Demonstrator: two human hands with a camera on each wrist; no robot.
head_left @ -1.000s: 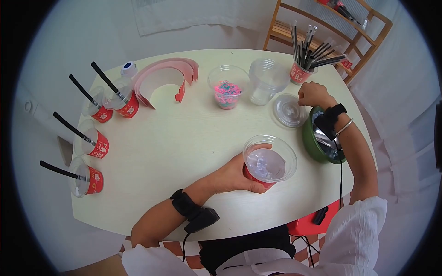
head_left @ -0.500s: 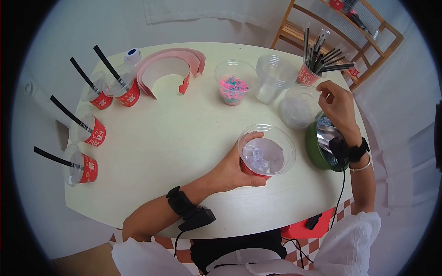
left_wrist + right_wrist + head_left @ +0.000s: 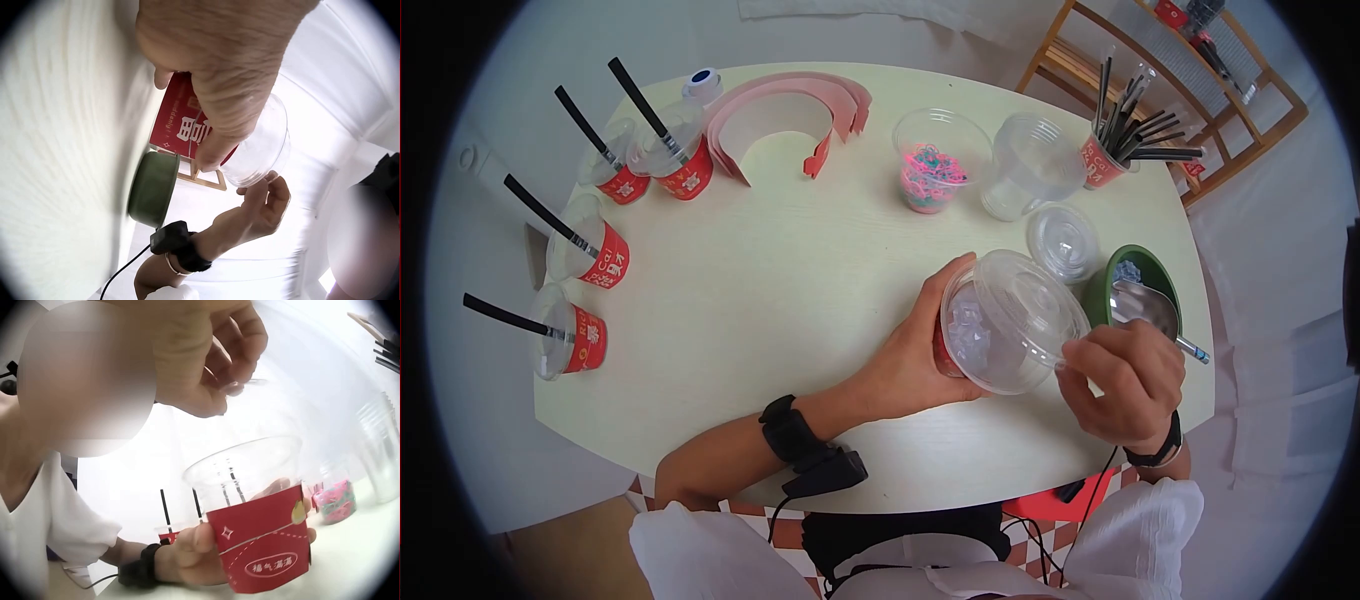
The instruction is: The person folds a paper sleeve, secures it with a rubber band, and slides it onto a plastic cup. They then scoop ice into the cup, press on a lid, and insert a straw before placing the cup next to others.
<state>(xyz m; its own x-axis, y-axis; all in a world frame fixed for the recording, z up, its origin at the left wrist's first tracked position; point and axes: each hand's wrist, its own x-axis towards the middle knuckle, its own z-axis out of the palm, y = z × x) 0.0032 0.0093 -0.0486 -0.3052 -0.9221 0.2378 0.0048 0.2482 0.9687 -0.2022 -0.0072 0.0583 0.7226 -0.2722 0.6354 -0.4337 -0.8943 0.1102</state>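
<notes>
1. I have the left hand (image 3: 900,370) curled round the side of the cup (image 3: 945,350), which sits between the strawed cups (image 3: 612,262) and the bowl (image 3: 1097,297).
2. Clear chunks (image 3: 968,335) show inside the cup, so I judge filling done and lidding the step in hand.
3. My right hand (image 3: 1130,385) pinches the lid (image 3: 1040,305) by its edge, over part of the cup's mouth and not centred on it.
4. Clear plastic washes out in both wrist views, so I can't tell whether lid and rim touch.
5. Next, I'd say, calls for centring the lid, laying it level, then pressing round the edge.
6. The left hand should steady the cup without squeezing; thin walls could flex and spoil the fit.
</notes>
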